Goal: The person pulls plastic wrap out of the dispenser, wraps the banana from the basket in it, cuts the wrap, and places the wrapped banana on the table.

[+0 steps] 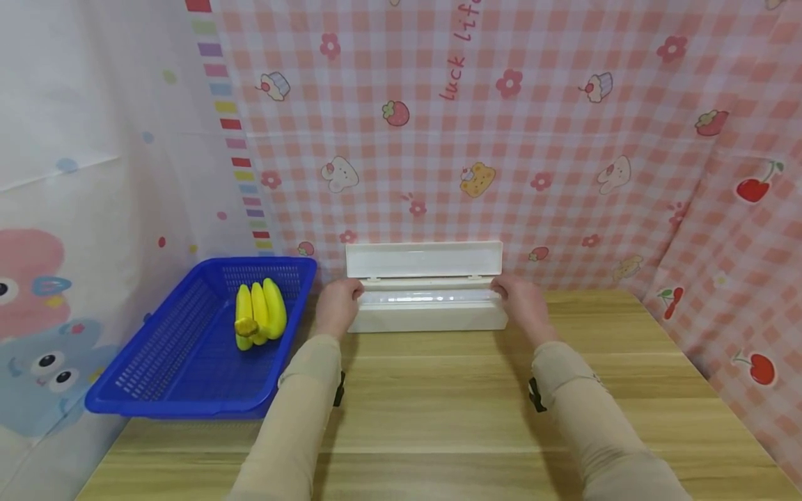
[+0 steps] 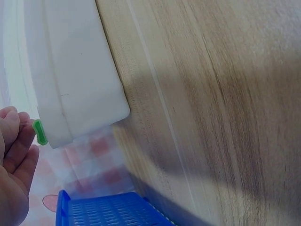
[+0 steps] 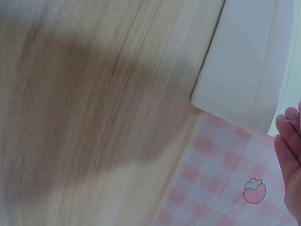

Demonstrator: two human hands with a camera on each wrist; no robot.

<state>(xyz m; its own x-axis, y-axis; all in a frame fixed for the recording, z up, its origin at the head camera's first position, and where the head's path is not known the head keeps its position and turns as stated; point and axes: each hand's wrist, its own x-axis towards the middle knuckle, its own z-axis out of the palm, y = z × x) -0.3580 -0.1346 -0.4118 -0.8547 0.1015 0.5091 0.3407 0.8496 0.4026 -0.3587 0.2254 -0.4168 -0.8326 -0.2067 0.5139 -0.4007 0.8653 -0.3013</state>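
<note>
A long white cling film dispenser stands at the back of the table, its lid raised against the cloth. Clear, shiny cling film stretches across the opening. At the left end, my left hand pinches the film's edge between thumb and fingers. My right hand does the same at the right end, fingers bent above the box's corner. In the left wrist view a small green end piece juts from the dispenser beside my fingertips. The film between the fingers is barely visible in either wrist view.
On the left sits a blue plastic basket holding a bunch of yellow bananas. Pink checked cloth hangs right behind the dispenser and along the right side. The wooden table stretches in front.
</note>
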